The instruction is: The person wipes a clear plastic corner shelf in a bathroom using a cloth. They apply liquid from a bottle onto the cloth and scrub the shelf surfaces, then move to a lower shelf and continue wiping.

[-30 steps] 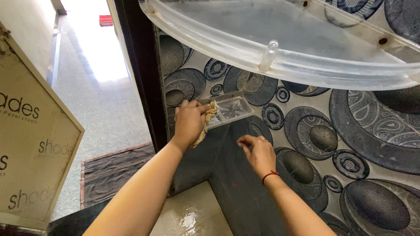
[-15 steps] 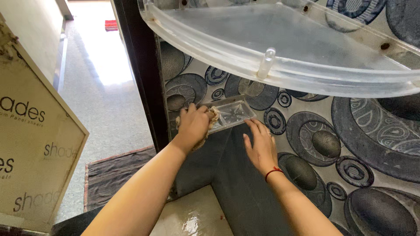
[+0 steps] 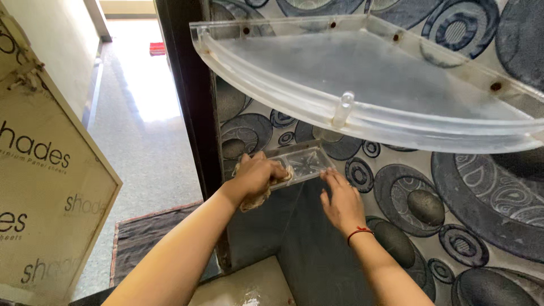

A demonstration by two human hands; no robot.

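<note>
- Bathroom corner, wall covered in grey-blue circle-patterned tiles [image 3: 408, 192], dark door frame [image 3: 190, 113] at left, bright floor beyond it.
- Clear plastic soap dish [image 3: 300, 163] was fixed to the wall low in the corner, its long axis running left to right along the wall, slightly tilted up toward the right end.
- Left hand [image 3: 255, 178] sat at the dish's left end, grip closed around a beige rag [image 3: 253, 199]; the rag was pressed against the dish's front-left edge, with a tail hanging below the palm.
- Right hand [image 3: 340, 198] was at the dish's right end, just below its right corner, fingers spread flat on the wall; its grip held nothing; contact with the dish itself could not be told.
- Dish lay between the two hands; the left was the one on it.
- Large clear corner shelf [image 3: 362, 113] hung well above both hands, with a small peg on its front rim.
- Printed cardboard panel [image 3: 45, 187] leaned at far left; dark mat [image 3: 147, 238] on the floor by the frame.
</note>
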